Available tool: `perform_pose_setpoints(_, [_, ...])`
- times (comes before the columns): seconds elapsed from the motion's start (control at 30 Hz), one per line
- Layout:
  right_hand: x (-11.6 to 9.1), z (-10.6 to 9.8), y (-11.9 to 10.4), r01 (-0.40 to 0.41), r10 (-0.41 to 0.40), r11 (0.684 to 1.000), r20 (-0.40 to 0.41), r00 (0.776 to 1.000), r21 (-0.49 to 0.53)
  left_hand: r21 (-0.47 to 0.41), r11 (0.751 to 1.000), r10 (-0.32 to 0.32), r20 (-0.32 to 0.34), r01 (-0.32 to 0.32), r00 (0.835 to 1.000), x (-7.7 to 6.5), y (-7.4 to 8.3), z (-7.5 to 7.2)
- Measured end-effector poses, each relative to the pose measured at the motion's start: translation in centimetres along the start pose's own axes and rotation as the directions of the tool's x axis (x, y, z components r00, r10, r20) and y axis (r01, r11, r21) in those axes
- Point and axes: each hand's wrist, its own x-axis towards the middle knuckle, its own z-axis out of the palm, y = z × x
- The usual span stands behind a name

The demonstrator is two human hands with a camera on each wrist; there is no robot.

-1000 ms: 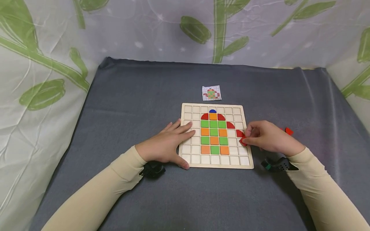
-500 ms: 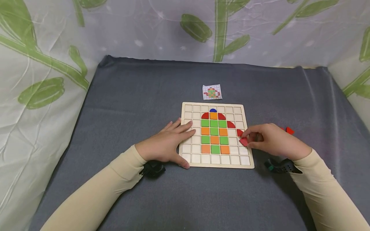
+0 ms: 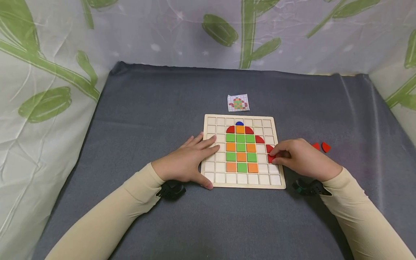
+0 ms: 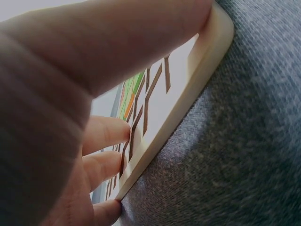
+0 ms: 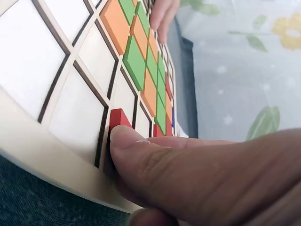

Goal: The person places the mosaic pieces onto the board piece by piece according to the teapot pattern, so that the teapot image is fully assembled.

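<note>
A wooden grid board (image 3: 242, 182) lies on the cloth, partly filled with green, orange and red tiles and one blue half-round. My left hand (image 3: 185, 162) rests with spread fingers on its left edge, thumb at the near left corner. At the right edge my right hand (image 3: 303, 159) pinches a red tile (image 5: 121, 118) between thumb and fingers. That tile sits at a cell in the rightmost column, just below a red quarter-round tile (image 3: 269, 148). The thumb hides much of it in the right wrist view.
Beyond the board lies a small printed card (image 3: 238, 103) with a coloured grid pattern. Two loose red tiles (image 3: 326, 147) lie on the grey cloth (image 3: 162, 97) past the right hand. Leaf-printed curtains (image 3: 182, 36) hang around the back and sides.
The red tile in my right hand has turned from a slanted position to line up with its cell, and the hand has shifted slightly. The left hand stays in place.
</note>
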Motion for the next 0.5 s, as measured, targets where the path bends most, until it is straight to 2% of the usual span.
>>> perform_pose_setpoints(0.23, [-0.2,-0.6,0.2,-0.043,0.043,0.999,-0.01,0.999,-0.001,0.001,1.0,-0.002,0.0,0.002,1.0,-0.1,0.1,-0.1])
perform_pose_setpoints(0.37, [-1.2,-2.3,1.4,-0.08,0.078,0.996,-0.038,0.996,-0.05,-0.002,1.0,-0.001,0.0,0.001,1.0,-0.1,0.1,-0.1])
perform_pose_setpoints(0.5, [-2.4,-4.2,3.2,-0.171,0.167,0.98,-0.048,0.985,-0.097,0.0,1.0,0.006,-0.003,-0.006,1.0,-0.1,0.1,-0.1])
